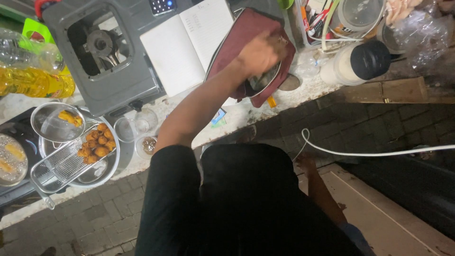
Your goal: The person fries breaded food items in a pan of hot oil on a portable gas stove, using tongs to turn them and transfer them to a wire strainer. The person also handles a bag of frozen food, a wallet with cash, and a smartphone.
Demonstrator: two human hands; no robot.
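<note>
My left hand (259,52) reaches across the counter and is closed on the open edge of a maroon zip pouch (246,28). A shiny round metal piece (263,81) shows just under the hand, inside the pouch's mouth. My right hand (306,162) hangs low beside my body, close to a white cable (379,153). It is dark and blurred, so its fingers are unclear. My black shirt fills the lower middle of the view.
An open notebook (189,42) lies left of the pouch, beside a grey machine (104,71). Further left are an oil bottle (33,80), a wire strainer with fried pieces (71,159) over a metal bowl, and glasses (142,125). A white jar with black lid (360,61) lies at the right.
</note>
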